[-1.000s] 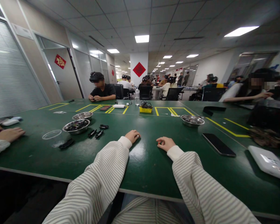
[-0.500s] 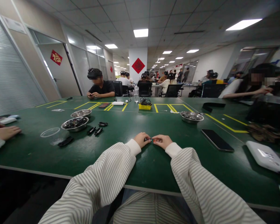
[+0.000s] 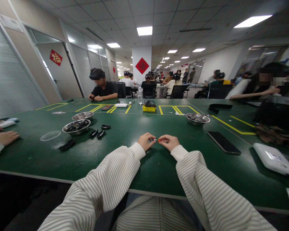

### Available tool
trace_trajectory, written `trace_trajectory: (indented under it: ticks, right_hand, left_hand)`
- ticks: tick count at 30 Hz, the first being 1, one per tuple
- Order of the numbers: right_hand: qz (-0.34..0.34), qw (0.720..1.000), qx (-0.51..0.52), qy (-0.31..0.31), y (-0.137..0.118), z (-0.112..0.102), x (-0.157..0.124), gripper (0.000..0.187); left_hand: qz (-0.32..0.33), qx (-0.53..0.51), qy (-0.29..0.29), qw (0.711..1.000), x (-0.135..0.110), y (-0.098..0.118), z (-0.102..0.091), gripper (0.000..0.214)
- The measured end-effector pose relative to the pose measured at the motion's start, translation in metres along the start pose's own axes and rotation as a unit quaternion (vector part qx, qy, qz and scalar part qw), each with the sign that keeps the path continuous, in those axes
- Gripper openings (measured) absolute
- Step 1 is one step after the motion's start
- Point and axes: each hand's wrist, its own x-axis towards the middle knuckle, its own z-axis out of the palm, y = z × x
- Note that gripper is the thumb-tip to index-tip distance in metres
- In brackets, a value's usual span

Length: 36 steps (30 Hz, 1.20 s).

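While the left hand (image 3: pixel 146 141) has its fingers clamped on a small pale part (image 3: pixel 155 140), the right hand (image 3: pixel 169 143) pinches a small orange piece (image 3: pixel 159 140) between its fingers. Both little things sit in the gap between the hands, near the middle of the green worktop (image 3: pixel 125 128); whether they touch each other is too small to tell. Off to the left lie three black parts (image 3: pixel 101 134), just beside a steel bowl (image 3: pixel 76 131) filled with dark pieces (image 3: pixel 75 125), with a clear plastic cup (image 3: pixel 59 139) nearby. To the right, a phone (image 3: pixel 223 142) lies flat, with a white case (image 3: pixel 275 158) beyond it.
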Motion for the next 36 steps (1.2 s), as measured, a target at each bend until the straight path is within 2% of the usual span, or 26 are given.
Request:
trace_trajectory:
  ticks: [6, 17, 22, 28, 36]
  right_hand:
    - [-0.001, 1.0, 0.014, -0.003, -0.0011, -0.0003, -0.0002, 0.019]
    - [-0.013, 1.0, 0.018, -0.004, -0.0079, -0.0035, -0.0012, 0.018]
    - [0.016, 0.999, 0.035, 0.006, -0.0076, -0.0021, -0.0009, 0.022]
    - [0.038, 0.998, 0.053, -0.01, -0.0012, -0.0012, 0.0007, 0.019]
    - [0.004, 0.998, 0.066, -0.016, -0.0024, -0.0019, 0.0013, 0.018]
  left_hand:
    - [0.036, -0.005, -0.017, 0.999, 0.0002, -0.0005, 0.0003, 0.018]
    - [0.042, 0.011, -0.006, 0.999, -0.0005, 0.0004, -0.0012, 0.019]
    - [0.065, 0.017, -0.003, 0.998, -0.0007, 0.0, -0.0017, 0.019]
    - [0.084, 0.022, 0.005, 0.996, -0.0014, 0.0009, -0.0027, 0.019]
    - [0.076, 0.032, 0.017, 0.996, -0.0025, 0.0023, -0.0024, 0.019]
